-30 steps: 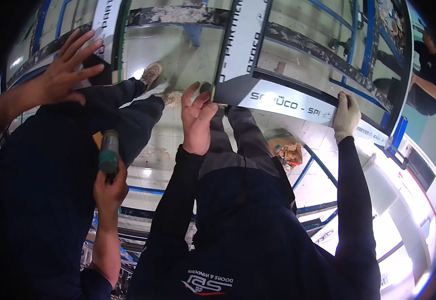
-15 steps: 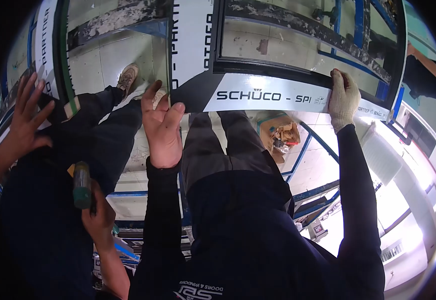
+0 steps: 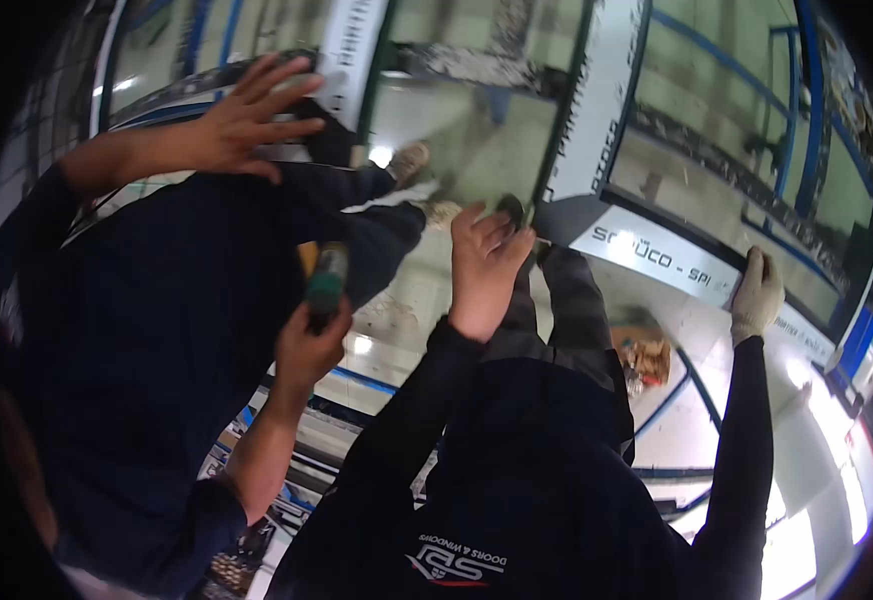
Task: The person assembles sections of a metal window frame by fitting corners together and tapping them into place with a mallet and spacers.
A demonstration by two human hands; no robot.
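Note:
A black window frame [image 3: 701, 203] with white protective film marked "SCHÜCO - SPI" stands in front of me. My right hand [image 3: 758, 292], in a pale knit glove, is closed around its lower rail. My bare left hand [image 3: 486, 275] is at the frame's lower left corner, palm up, fingers apart and slightly bent. Its thumb is close to the corner edge; blur hides whether it touches. A dark patch by the fingertips is too blurred to name.
To my left a co-worker's spread hand [image 3: 256, 110] is by another film-covered frame [image 3: 348, 70]. The co-worker's other hand [image 3: 311, 350] grips a tool with a green end [image 3: 326, 285]. An open box of scraps [image 3: 646, 360] sits on the floor near blue metal bars [image 3: 696, 385].
My view has turned left, so the frame and both my hands appear further right and lower. My right hand keeps its grip on the rail. The co-worker shows more fully.

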